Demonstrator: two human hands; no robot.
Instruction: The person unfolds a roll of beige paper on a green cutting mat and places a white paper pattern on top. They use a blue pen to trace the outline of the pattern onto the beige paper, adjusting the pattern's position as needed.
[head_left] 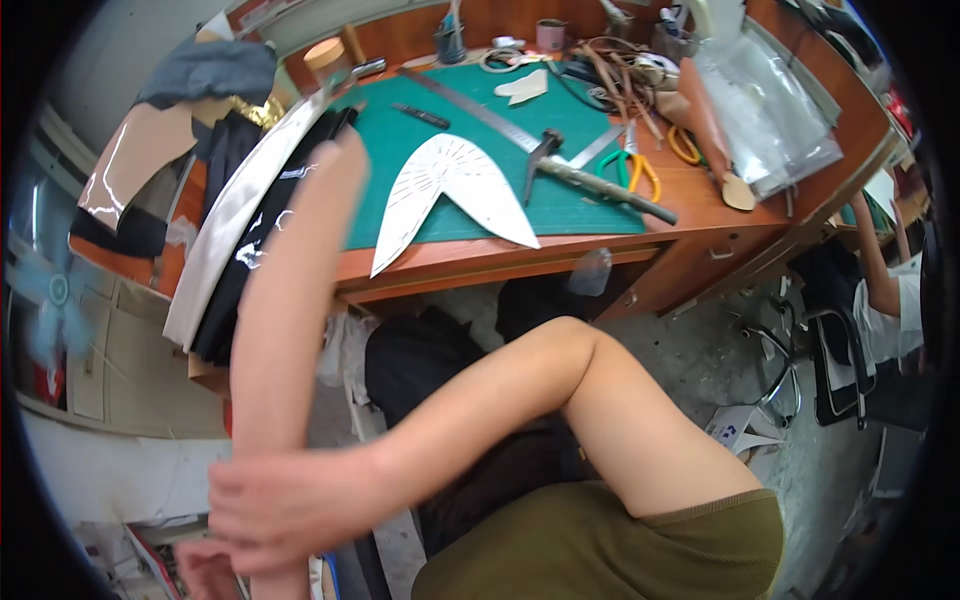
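My right hand [300,505], blurred by motion, is closed round my left arm [285,300] near the lower left edge. The left arm stretches lengthwise over the left side of the table, crossing black shiny sheets [213,330] and a pale rolled sheet [245,210]. Its far end is smeared, so the fingers of my left hand cannot be made out there. Below my right hand, blurred fingers [205,570] show; whose hand they belong to is unclear. A white V-shaped paper pattern [440,180] with pencil lines lies on the green cutting mat [590,215], apart from both hands.
A hammer [590,178], green-handled scissors [612,168], a steel ruler [475,112] and a craft knife [420,115] lie on the mat. Leather strips [625,75] and clear plastic bags [765,120] crowd the right. Another person's arm [875,260] shows at far right.
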